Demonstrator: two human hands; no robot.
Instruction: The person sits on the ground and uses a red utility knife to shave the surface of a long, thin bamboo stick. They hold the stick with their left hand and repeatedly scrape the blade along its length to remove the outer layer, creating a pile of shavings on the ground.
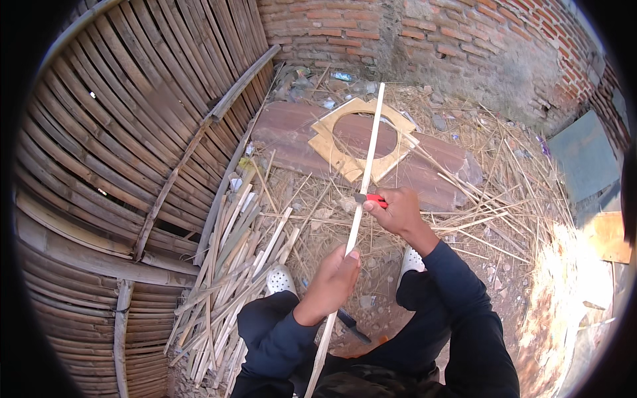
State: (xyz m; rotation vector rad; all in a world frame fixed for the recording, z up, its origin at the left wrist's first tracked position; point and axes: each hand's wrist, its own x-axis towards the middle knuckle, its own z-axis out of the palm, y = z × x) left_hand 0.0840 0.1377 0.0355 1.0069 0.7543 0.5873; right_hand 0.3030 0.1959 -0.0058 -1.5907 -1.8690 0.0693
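Note:
A long pale bamboo strip slants from the lower edge up past the middle of the view. My left hand is closed around it at its lower part, fingers wrapped and thumb along it. Farther up, my right hand grips a red-handled utility knife. Its short grey blade lies across the strip and appears to touch it. The right fingertips are partly hidden beneath the handle and strip.
Split strips lie heaped at the left, near a bamboo-slat wall. Ahead, a wooden board with a round hole rests on a reddish-brown sheet before a brick wall. A dark blade-like tool lies between my legs.

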